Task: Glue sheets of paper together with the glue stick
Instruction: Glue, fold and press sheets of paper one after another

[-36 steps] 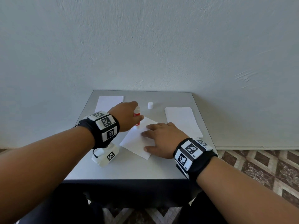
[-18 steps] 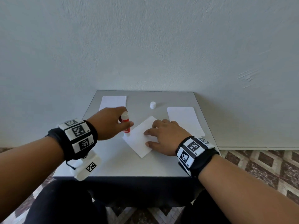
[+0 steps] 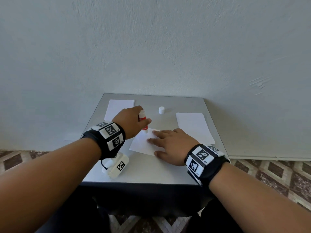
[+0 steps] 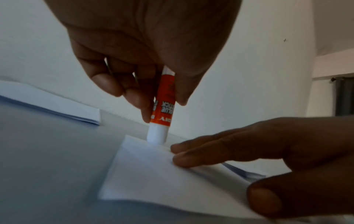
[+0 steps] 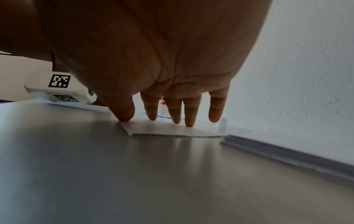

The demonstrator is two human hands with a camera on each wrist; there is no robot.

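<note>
Grey table (image 3: 151, 172) against a pale wall: paper stack (image 3: 117, 108) far left, left hand (image 3: 133, 123) pinching the glue stick (image 3: 144, 122), now at the sheet (image 3: 143, 145)'s far corner, seemingly touching; right hand (image 3: 170, 145) flat, fingers spread; cap (image 3: 161, 110) beyond, second stack (image 3: 193, 126) right.

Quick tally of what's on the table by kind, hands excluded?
Single paper sheet: 1
Paper stacks: 2, far left and right
Glue stick: 1
Glue cap: 1
Total: 5

My left hand (image 3: 133, 121) pinches the stick (image 3: 144, 122), tip down I think; right hand (image 3: 170, 145) lies flat, fingers spread.
</note>
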